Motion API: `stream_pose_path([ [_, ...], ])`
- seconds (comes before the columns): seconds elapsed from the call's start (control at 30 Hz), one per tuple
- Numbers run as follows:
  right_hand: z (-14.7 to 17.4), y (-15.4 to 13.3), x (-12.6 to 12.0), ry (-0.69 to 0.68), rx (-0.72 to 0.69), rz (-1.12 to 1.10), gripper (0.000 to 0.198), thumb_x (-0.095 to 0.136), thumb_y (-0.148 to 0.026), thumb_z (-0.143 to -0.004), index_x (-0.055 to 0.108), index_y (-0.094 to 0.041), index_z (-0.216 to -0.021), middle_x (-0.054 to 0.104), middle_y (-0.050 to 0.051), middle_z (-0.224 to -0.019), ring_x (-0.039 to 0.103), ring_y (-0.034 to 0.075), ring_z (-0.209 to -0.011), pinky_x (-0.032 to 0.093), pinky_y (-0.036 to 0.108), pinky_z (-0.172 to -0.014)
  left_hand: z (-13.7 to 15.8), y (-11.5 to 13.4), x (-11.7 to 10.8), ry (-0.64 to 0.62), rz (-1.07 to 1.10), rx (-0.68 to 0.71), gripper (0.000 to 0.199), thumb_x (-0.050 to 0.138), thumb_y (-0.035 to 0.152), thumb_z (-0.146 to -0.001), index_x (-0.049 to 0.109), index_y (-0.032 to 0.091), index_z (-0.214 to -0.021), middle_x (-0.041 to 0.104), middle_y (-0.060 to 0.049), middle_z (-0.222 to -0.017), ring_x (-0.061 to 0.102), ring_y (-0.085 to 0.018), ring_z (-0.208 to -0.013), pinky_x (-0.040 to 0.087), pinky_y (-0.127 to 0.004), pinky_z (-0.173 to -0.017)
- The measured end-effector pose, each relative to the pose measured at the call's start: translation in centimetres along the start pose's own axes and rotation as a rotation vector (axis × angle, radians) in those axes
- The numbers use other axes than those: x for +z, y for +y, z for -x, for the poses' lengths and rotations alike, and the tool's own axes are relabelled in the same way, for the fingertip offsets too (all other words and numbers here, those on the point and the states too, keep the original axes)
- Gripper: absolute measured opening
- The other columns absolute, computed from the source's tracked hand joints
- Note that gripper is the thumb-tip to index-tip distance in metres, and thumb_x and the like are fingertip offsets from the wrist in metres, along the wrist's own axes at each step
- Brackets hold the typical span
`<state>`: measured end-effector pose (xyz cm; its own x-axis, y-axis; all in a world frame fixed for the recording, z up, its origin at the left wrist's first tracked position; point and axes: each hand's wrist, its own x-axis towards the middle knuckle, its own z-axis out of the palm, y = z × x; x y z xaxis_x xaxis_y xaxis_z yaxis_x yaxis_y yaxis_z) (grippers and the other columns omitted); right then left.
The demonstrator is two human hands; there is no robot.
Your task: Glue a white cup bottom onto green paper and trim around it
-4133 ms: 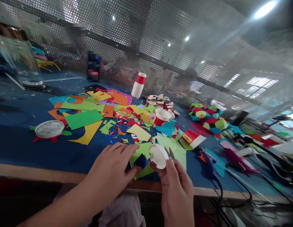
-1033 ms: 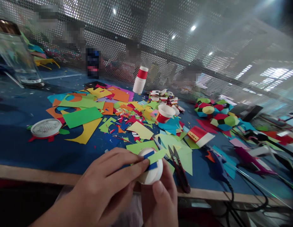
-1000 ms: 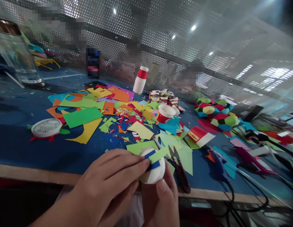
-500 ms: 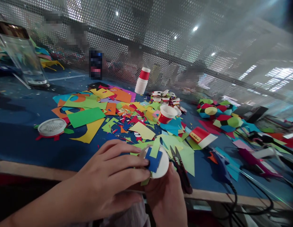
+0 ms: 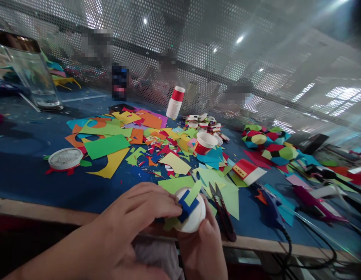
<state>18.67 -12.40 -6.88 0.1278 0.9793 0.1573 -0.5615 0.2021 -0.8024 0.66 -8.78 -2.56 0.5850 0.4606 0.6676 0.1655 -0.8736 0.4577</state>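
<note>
The bottom piece of a white paper cup [image 5: 199,217] is held low at the table's front edge. On its round face sit a blue paper square [image 5: 188,208] and a light green paper strip [image 5: 194,192], which stands up a little. My right hand [image 5: 202,241] is closed around the piece from below and the right, thumb on its rim. My left hand [image 5: 134,219] reaches over from the left, fingertips pressed on the blue square and the piece's left side. Its thumb hangs apart, lower down. Scissors [image 5: 223,212] lie partly open just right of my hands.
Coloured paper scraps [image 5: 174,163] cover the middle. A turtle-like craft [image 5: 65,159] lies left, near a glass jar [image 5: 34,77]. Beyond stand a paper cup [image 5: 205,143] and stacked cups [image 5: 175,103]. Blue [image 5: 270,206] and magenta [image 5: 314,202] glue guns with cords lie right.
The cup piece has tilted and moved slightly down and left in my right hand. My left fingers have bent more and shifted to the blue square's left edge.
</note>
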Motion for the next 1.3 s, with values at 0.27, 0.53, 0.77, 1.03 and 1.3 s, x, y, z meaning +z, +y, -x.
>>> stream_pose_path([
  [0.27, 0.5, -0.8, 2.4, 0.119, -0.238, 0.302, 0.038, 0.087, -0.030, -0.072, 0.070, -0.028, -0.106, 0.076, 0.002, -0.094, 0.073, 0.018, -0.083, 0.059, 0.024, -0.069, 0.1, 0.7, 1.6, 0.143, 0.250, -0.315, 0.025, 0.073, 0.024, -0.085, 0.065, 0.026, -0.108, 0.073, 0.000, -0.101, 0.071, -0.016, -0.091, 0.057, -0.024, -0.085],
  [0.53, 0.7, 0.7, 0.7, 0.109, -0.537, 0.759, 0.048, 0.082, -0.021, -0.076, 0.064, -0.029, -0.120, 0.066, 0.008, -0.112, 0.069, 0.025, -0.099, 0.060, 0.035, -0.078, -0.2, 0.8, 2.2, 0.325, 0.832, -0.626, 0.018, 0.077, 0.033, -0.081, 0.076, 0.026, -0.098, 0.077, -0.003, -0.091, 0.073, -0.019, -0.083, 0.062, -0.024, -0.067],
  [0.77, 1.2, 1.1, 2.4, 0.224, -0.606, 0.867, 0.038, 0.077, -0.027, -0.080, 0.066, -0.024, -0.116, 0.062, 0.012, -0.118, 0.066, 0.028, -0.102, 0.059, 0.040, -0.081, -0.2, 0.7, 2.1, 0.344, 1.171, -0.765, 0.012, 0.080, 0.027, -0.081, 0.077, 0.025, -0.092, 0.078, -0.002, -0.085, 0.074, -0.014, -0.075, 0.061, -0.018, -0.066],
  [1.03, 1.1, 1.3, 2.2, 0.234, -0.618, 0.892, 0.040, 0.078, -0.024, -0.079, 0.065, -0.024, -0.117, 0.061, 0.014, -0.120, 0.065, 0.028, -0.102, 0.060, 0.042, -0.080, -0.5, 0.6, 2.3, 0.372, 1.229, -0.807, 0.030, 0.082, 0.027, -0.079, 0.073, 0.029, -0.107, 0.078, 0.000, -0.084, 0.076, -0.015, -0.073, 0.062, -0.021, -0.066],
  [1.3, 1.1, 1.3, 2.3, 0.266, -0.633, 0.850, 0.041, 0.077, -0.028, -0.082, 0.065, -0.030, -0.120, 0.056, 0.011, -0.124, 0.063, 0.027, -0.104, 0.060, 0.033, -0.069, -0.3, 0.9, 2.9, 0.326, 1.140, -0.743, 0.022, 0.073, 0.033, -0.087, 0.073, 0.031, -0.109, 0.079, -0.002, -0.094, 0.076, -0.017, -0.087, 0.062, -0.021, -0.072],
])
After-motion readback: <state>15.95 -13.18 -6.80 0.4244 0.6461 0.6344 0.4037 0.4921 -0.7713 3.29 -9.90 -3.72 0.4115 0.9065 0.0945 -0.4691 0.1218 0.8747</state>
